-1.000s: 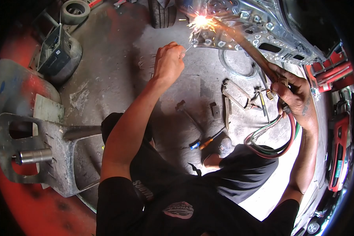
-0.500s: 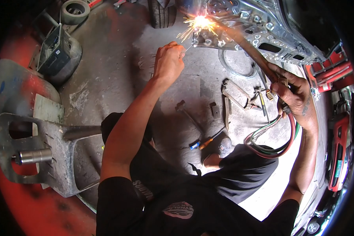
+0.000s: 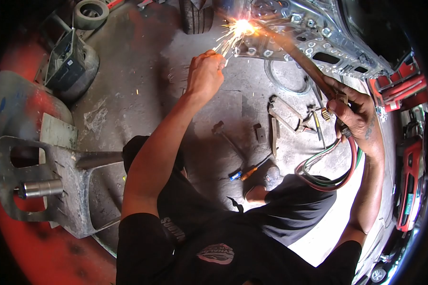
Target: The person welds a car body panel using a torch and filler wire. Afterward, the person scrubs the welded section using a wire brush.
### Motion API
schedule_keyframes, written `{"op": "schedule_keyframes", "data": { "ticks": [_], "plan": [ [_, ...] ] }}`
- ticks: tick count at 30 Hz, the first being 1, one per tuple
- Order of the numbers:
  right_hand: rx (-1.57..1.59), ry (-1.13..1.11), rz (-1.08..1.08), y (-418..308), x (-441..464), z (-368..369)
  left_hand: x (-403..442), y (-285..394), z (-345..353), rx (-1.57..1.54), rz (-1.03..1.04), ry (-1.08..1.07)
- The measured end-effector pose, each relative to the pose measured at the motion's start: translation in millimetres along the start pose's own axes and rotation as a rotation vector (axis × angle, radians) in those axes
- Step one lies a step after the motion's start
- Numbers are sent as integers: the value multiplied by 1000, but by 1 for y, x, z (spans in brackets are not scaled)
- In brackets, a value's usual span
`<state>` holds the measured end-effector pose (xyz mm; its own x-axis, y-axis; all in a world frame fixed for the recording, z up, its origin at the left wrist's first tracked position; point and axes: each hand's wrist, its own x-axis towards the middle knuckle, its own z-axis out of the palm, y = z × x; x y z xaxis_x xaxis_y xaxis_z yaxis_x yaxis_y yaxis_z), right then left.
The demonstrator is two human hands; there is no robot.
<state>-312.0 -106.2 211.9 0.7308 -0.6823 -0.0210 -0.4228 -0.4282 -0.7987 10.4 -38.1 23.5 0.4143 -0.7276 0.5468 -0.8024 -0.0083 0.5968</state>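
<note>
My right hand (image 3: 355, 111) is wrapped round the handle of a gas welding torch (image 3: 303, 61). Red and green hoses (image 3: 353, 159) loop from its rear end. The torch tube reaches up and left to a bright glow with sparks (image 3: 243, 27) at the edge of a bare metal car panel (image 3: 314, 35) full of holes. Glare hides the torch tip and the heated spot. Just below the glow, my left hand (image 3: 205, 73) is closed in a pinch on a thin welding wire (image 3: 226, 62), mostly lost among the sparks.
On the concrete floor lie a hammer (image 3: 226, 135), a screwdriver (image 3: 256, 170), clamping pliers (image 3: 287, 111) and a coil of wire (image 3: 290, 88). A plastic chair (image 3: 76, 190) stands at left, near a black crate (image 3: 66, 61). A tire (image 3: 196, 19) is at the top.
The sparks now spray further down towards my left hand, and one small spark shows over the floor at left. Both hands have hardly moved.
</note>
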Motion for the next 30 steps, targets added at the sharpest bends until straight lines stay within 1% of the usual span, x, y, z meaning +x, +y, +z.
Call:
{"op": "schedule_keyframes", "data": {
  "ticks": [2,5,8,11,26,29,30],
  "plan": [
    [-5,1,-4,0,0,0,0,-3,2,-15,0,9],
    [-6,5,10,-2,0,1,2,5,-5,115,-34,-72],
    [-13,-4,4,0,0,0,0,4,-3,-14,-42,-42],
    [-15,5,7,-1,0,1,0,0,0,12,3,-4],
    [-12,1,9,-1,0,-1,1,1,-1,5,-22,-15],
    [-21,-11,17,-1,0,-1,4,6,-5,98,-56,-86],
    [-24,-10,14,-1,0,-1,3,5,-4,70,-38,-60]
  ]
}}
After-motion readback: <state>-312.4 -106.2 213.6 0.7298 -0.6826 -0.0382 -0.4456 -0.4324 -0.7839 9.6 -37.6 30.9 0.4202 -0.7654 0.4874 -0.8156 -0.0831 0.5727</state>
